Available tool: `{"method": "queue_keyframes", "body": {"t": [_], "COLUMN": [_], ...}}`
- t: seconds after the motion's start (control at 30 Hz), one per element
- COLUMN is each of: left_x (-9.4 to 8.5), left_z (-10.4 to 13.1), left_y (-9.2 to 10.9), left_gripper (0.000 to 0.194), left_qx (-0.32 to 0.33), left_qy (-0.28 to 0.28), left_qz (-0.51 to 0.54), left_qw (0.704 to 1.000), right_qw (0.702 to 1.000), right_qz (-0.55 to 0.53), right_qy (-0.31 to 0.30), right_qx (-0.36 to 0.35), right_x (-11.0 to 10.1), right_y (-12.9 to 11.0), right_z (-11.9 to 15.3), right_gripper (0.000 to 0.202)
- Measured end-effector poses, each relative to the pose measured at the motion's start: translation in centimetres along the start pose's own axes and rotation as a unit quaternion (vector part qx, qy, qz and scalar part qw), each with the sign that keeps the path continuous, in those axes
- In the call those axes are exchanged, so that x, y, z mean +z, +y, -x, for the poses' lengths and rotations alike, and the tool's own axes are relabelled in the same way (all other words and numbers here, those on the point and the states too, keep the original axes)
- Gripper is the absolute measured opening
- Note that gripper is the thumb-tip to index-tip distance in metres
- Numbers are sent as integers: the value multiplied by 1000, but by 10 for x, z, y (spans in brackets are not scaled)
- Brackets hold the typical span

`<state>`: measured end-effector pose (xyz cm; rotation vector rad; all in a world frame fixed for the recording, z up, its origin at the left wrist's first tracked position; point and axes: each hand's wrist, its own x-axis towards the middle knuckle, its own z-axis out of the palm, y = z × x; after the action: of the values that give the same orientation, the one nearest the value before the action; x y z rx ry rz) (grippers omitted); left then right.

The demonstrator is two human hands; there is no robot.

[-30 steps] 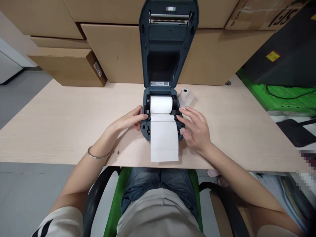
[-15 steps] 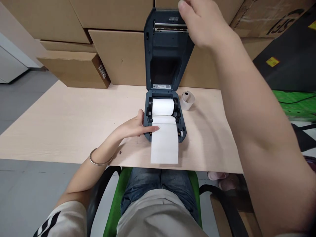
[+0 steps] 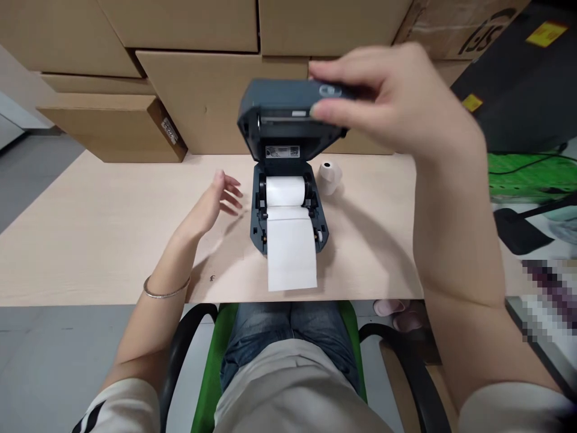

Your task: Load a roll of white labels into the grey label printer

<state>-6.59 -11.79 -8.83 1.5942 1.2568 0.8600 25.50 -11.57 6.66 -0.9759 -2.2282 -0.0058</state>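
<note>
A dark blue-grey label printer point(image 3: 258, 231) stands on the table with its lid point(image 3: 279, 99) partly raised and tilted forward. My right hand point(image 3: 383, 96) grips the lid's front right corner, thumb below and fingers on top. Inside the printer sits a white label roll point(image 3: 285, 191), and its label strip point(image 3: 292, 255) runs out over the front towards the table edge. To the left of the printer, my left hand point(image 3: 216, 201) hovers with fingers apart and touches nothing. Close by the printer's right side is a small loose roll with a dark core point(image 3: 330, 177).
Cardboard boxes point(image 3: 189, 108) line the back of the pale wooden table point(image 3: 112, 240). A flat carton point(image 3: 108, 126) leans at the back left. On the right are a dark case point(image 3: 509, 90) and something bright green point(image 3: 527, 177). Below the table edge is a green chair point(image 3: 210, 367) with black armrests.
My right hand has brought the printer lid from upright to a forward, lower tilt. My left hand has let go of the label strip and drawn away to the left.
</note>
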Motion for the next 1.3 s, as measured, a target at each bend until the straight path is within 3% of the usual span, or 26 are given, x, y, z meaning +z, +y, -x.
{"method": "queue_keyframes", "body": {"t": [0.1, 0.2, 0.3, 0.47, 0.6, 0.73, 0.97, 1.3], "left_x": [6, 11, 14, 21, 24, 26, 28, 27], "left_z": [-7, -7, -1, 17, 28, 34, 43, 43], "left_y": [-9, -12, -7, 2, -2, -5, 0, -14], "left_gripper": [90, 94, 95, 108, 111, 118, 104, 101], "left_qx": [119, 254, 319, 290, 269, 264, 252, 284], "left_qy": [46, 7, -31, -59, -48, -47, -43, -44], "left_qz": [32, 24, -6, -70, -120, -145, -209, -236], "left_qw": [991, 967, 947, 953, 954, 952, 944, 928], "right_qw": [997, 998, 998, 997, 997, 996, 994, 991], "right_qz": [33, 23, 5, -39, -74, -90, -91, -109], "right_qy": [-52, -47, -22, 24, 3, -6, 26, 32], "right_qx": [-48, -45, -50, -70, -35, -16, -62, -67], "right_x": [13, 34, 56, 82, 95, 106, 114, 122], "right_y": [-18, -22, -20, -19, -19, -22, -23, -21], "right_z": [37, 70, 93, 122, 141, 153, 162, 171], "right_gripper": [65, 60, 59, 57, 48, 52, 71, 70]}}
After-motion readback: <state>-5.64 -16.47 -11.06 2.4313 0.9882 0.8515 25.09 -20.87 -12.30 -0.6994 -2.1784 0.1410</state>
